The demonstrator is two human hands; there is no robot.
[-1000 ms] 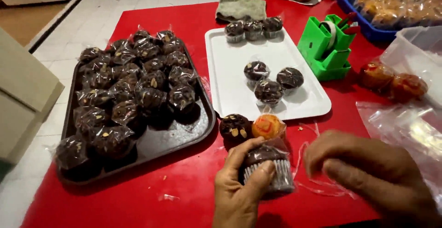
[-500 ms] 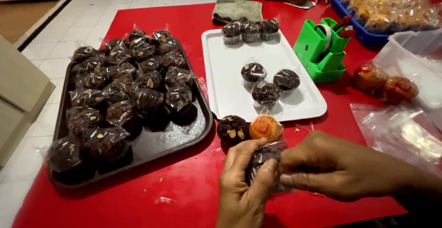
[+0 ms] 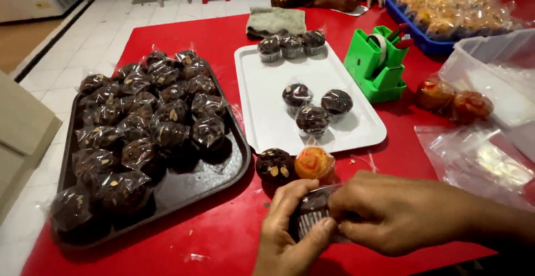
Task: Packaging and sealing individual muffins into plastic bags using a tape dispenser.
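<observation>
Head view: both hands meet low at the counter's [image 3: 223, 237] near edge, the left hand [image 3: 290, 234] cupping a chocolate muffin [image 3: 312, 215] in clear wrap while the right hand [image 3: 390, 215] pinches the film shut over it. Too hard a squeeze would likely crush the paper cup or tear the film. An orange-topped muffin [image 3: 314, 163] and an almond-topped muffin [image 3: 274, 165] sit just beyond the fingers [image 3: 290, 189], easily knocked.

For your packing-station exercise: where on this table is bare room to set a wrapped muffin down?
The white tray is bare along its left side, beside three muffins. The dark tray is bare at its near right corner; otherwise it is crowded.
</observation>
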